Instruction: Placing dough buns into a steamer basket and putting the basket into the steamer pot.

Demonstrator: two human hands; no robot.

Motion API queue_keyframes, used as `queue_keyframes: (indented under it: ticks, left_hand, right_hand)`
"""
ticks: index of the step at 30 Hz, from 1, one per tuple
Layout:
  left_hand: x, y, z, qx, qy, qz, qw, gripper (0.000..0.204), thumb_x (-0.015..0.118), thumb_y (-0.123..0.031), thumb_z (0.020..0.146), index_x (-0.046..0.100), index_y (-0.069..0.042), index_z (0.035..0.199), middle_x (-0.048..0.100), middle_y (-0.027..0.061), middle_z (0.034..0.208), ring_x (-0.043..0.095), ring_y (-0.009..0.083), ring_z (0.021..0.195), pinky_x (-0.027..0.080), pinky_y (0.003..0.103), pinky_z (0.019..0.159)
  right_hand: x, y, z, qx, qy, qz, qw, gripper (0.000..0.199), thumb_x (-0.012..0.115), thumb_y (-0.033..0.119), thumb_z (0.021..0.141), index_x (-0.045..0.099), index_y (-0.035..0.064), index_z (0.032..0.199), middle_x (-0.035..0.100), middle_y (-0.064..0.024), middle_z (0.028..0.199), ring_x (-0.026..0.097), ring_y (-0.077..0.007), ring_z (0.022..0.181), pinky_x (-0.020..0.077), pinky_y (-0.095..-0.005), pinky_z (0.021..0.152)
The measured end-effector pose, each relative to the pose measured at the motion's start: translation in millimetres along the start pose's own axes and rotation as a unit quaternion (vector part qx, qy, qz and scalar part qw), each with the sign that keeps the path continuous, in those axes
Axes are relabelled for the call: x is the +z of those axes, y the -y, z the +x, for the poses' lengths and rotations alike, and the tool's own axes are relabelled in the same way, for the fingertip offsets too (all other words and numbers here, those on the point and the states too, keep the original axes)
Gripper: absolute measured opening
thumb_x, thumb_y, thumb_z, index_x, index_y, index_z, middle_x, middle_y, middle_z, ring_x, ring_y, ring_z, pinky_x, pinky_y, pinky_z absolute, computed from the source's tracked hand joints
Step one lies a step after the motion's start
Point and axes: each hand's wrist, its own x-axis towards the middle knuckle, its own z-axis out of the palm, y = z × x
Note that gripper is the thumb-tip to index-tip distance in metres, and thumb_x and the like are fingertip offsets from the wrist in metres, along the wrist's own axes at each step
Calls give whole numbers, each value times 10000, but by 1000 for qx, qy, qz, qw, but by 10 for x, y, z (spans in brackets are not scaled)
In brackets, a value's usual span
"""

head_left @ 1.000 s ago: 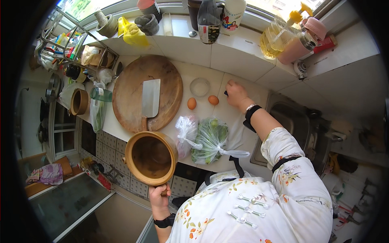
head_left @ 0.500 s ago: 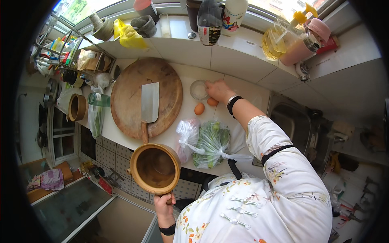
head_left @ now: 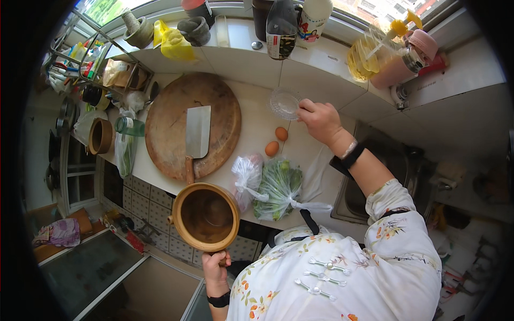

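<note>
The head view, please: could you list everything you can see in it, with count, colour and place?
Clay pot: one, brown, held off the counter's front edge.
Glass bowl: one, clear, back of counter, at the right fingertips.
Eggs: two, brown, on the counter.
Bag of greens: one, clear plastic, green leaves, front of counter.
Chopping board: one, round, wooden, left of the eggs.
Cleaver: one, steel blade, wooden handle, on the board.
Bottles: several, dark and white, on the window ledge.
Sink: one, metal, right.
Left hand: grips the pot's handle.
Right hand: touching the bowl's rim.
</note>
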Motion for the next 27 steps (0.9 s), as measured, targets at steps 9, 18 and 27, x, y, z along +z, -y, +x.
queue_keyframes:
  ticks: [9, 18, 27]
  left_hand:
    - [120, -103, 69, 10, 71, 29, 997, 282, 575, -75, 721, 585, 40, 979, 580, 104, 689, 514, 165, 520, 422, 260, 467]
    - [297, -168, 16, 2, 63, 34, 997, 233, 558, -45, 715, 597, 68, 916, 587, 123, 667, 514, 174, 484, 427, 273, 454]
    - [228, -135, -50, -17, 45, 50, 998, 225, 564, -38, 717, 601, 59, 916, 586, 105, 656, 523, 160, 486, 425, 262, 447]
  right_hand:
    - [-1240, -34, 67, 115, -102, -171, 973, 65, 667, 172, 777, 615, 134, 768, 601, 32, 913, 643, -154, 698, 437, -325, 575]
    - [-484, -456, 599, 201, 41, -273, 940, 39, 668, 120, 712, 706, 112, 704, 610, -34, 865, 673, -236, 670, 487, -365, 555]
    - [-176, -834, 635, 274, -28, -315, 908, 67, 658, 112, 754, 683, 78, 806, 598, -76, 947, 681, -254, 693, 502, -399, 582]
